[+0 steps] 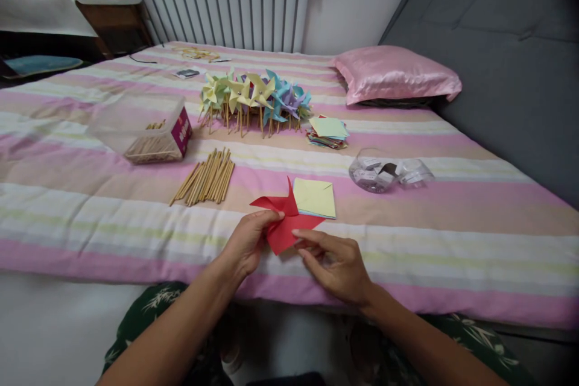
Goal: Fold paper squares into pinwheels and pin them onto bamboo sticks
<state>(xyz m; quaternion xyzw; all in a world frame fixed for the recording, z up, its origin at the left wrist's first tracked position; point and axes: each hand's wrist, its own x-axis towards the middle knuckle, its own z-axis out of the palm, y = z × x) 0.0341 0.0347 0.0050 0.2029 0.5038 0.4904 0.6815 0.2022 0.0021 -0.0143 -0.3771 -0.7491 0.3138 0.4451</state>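
A red paper pinwheel blank [286,235], partly folded, is held above the near edge of the bed. My left hand [251,238] pinches it near its middle, thumb on top, where folded points meet. Two of its points curl up at the back. My right hand [337,262] is at the paper's right lower edge, its thumb and fingers apart and the index fingertip at the sheet; whether it grips the edge I cannot tell. Just behind the paper lies a small stack of pale yellow squares [315,198] with slits cut at the corners.
Wooden sticks [205,178] lie left, by a clear plastic box [156,151] of more sticks. Finished pinwheels [253,99] stand farther back, beside a coloured paper stack [328,131]. A clear round container [373,172] holds small packets. A pink pillow [398,75] lies back right.
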